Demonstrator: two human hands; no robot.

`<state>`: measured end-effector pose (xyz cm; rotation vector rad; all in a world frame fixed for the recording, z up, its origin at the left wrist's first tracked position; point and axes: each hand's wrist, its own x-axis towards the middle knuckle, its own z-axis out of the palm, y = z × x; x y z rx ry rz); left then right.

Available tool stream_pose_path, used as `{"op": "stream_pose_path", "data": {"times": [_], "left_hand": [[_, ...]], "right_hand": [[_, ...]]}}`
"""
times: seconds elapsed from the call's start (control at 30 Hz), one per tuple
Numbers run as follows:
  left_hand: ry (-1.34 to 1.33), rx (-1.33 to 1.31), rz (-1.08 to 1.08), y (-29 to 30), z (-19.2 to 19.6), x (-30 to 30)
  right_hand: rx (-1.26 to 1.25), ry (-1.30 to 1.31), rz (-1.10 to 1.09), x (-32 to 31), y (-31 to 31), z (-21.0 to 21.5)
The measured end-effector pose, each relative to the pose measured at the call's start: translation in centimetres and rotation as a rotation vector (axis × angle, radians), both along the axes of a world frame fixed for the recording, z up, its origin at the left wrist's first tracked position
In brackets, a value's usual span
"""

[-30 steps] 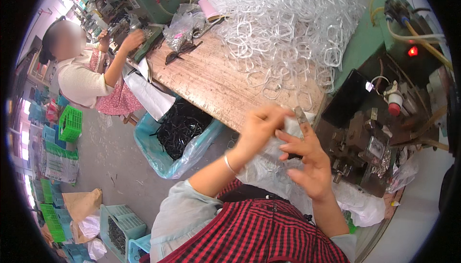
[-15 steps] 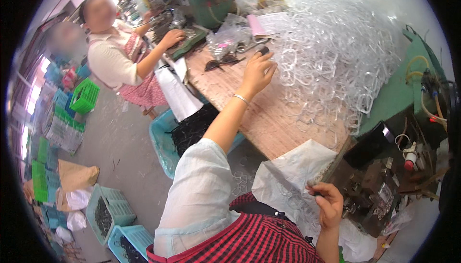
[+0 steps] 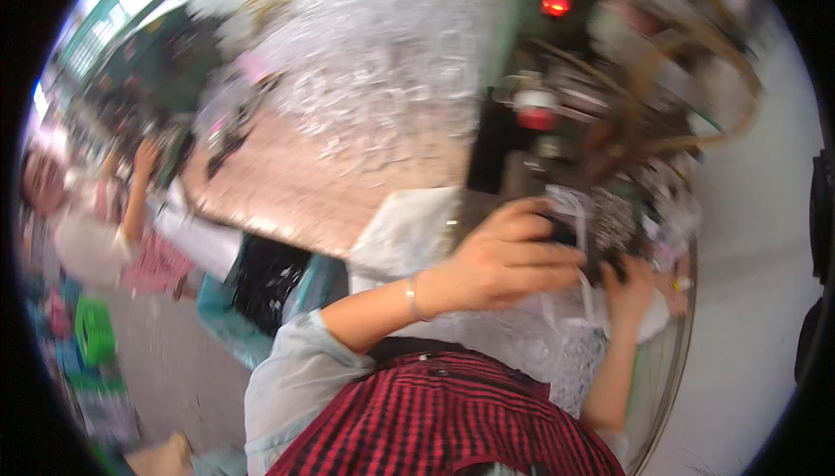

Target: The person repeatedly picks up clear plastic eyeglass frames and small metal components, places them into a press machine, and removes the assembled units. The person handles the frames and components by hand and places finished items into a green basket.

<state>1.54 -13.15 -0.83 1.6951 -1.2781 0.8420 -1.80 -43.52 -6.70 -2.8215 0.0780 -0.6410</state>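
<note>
Left hand (image 3: pixel 491 263) and right hand (image 3: pixel 633 293) close together at the machine (image 3: pixel 596 141).
Left, half curled, pinches a clear plastic loop (image 3: pixel 581 219); right bent, its hold too blurred for me to tell. Wood shows between pile (image 3: pixel 391 59) and bench (image 3: pixel 287 185) edge. Left has left the bench since before.

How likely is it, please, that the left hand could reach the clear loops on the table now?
Probably yes: only the white sheet and tabletop seem to lie between the left hand and the clear loops.
</note>
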Motion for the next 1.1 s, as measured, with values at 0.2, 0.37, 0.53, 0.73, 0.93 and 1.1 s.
{"op": "stream_pose_path", "data": {"times": [0.2,0.37,0.53,0.73,0.93,1.1], "left_hand": [[0.037,0.319,0.128,-1.2,2.5,-0.5],[0.094,0.343,0.063,-1.4,3.9,0.0],[0.162,0.375,0.018,-1.0,4.6,0.2],[0.180,0.352,0.011,-1.5,4.4,0.5],[0.173,0.311,0.043,-1.4,3.7,0.2],[0.215,0.206,0.119,-1.3,-0.1,-2.3]], "right_hand": [[0.078,-0.093,-0.103,3.6,1.5,-0.9],[0.052,-0.154,-0.079,3.0,1.3,-0.9],[0.531,-0.252,-0.059,4.9,0.2,0.7],[0.595,-0.195,0.017,3.9,-1.8,-0.7],[0.414,0.012,0.034,1.9,-0.7,0.1],[-0.043,-0.098,-0.074,2.6,0.0,-1.4]]}}
